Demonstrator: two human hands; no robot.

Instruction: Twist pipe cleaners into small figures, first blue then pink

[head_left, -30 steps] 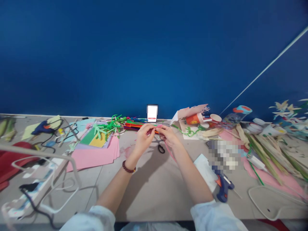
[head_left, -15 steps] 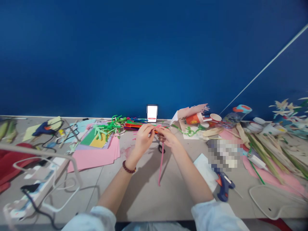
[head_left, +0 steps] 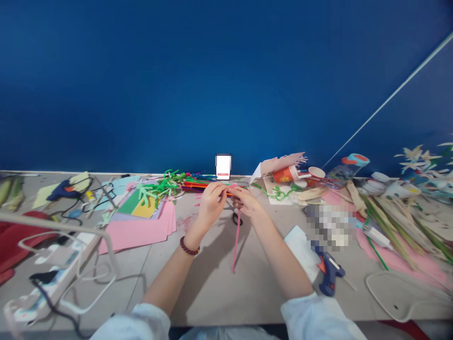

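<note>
A pink pipe cleaner (head_left: 237,241) hangs down from between my hands, its lower end just above or on the table. My left hand (head_left: 213,203) pinches its upper part, with a beaded bracelet on the wrist. Close beside it, fingertips nearly meeting, my right hand (head_left: 247,201) is closed on the same pink strand. Behind the strand lies a pair of scissors (head_left: 236,219), with only a dark handle loop showing clearly. Orange and red pipe cleaners (head_left: 196,185) lie in a bundle just beyond my left hand.
A phone (head_left: 222,166) leans against the blue wall. Pink paper sheets (head_left: 138,231) and green pipe cleaners (head_left: 166,183) lie to the left, near a power strip (head_left: 67,269). On the right are a glue gun (head_left: 329,274), a red paper cup (head_left: 285,174) and dried husks (head_left: 385,226).
Both hands hold nearly the same pose at the pink pipe cleaner. Its hanging end has shifted very slightly to the left.
</note>
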